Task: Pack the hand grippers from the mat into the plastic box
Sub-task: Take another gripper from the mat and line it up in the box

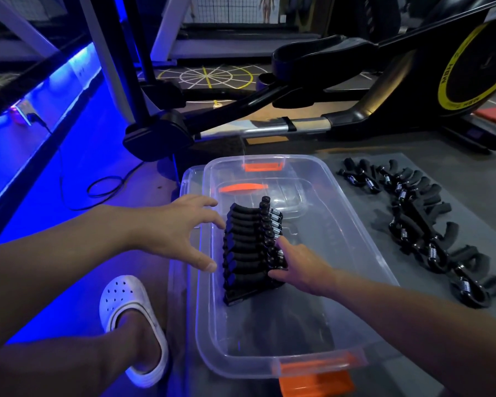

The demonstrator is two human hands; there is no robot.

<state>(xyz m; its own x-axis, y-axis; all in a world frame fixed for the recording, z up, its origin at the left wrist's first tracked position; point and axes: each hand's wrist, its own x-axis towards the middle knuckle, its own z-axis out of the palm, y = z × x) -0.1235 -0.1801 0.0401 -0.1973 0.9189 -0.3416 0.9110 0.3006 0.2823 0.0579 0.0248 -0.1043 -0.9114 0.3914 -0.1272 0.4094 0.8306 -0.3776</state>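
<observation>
A clear plastic box (352, 242) with orange latches stands on the floor in front of me. Inside it, along the left wall, several black hand grippers (245, 253) with steel springs stand packed in a tight row. My right hand (295, 266) reaches into the box; its fingers press against the right side of the row near the springs. My left hand (181, 230) hovers outside the box's left wall with fingers spread, holding nothing. To the right, several more hand grippers (418, 224) lie in a curving line on the grey mat (470, 196).
An elliptical trainer (312, 90) with a yellow-ringed flywheel stands just behind the box. My foot in a white clog (132, 319) is planted left of the box. A black cable (103, 187) loops on the blue-lit floor at the left.
</observation>
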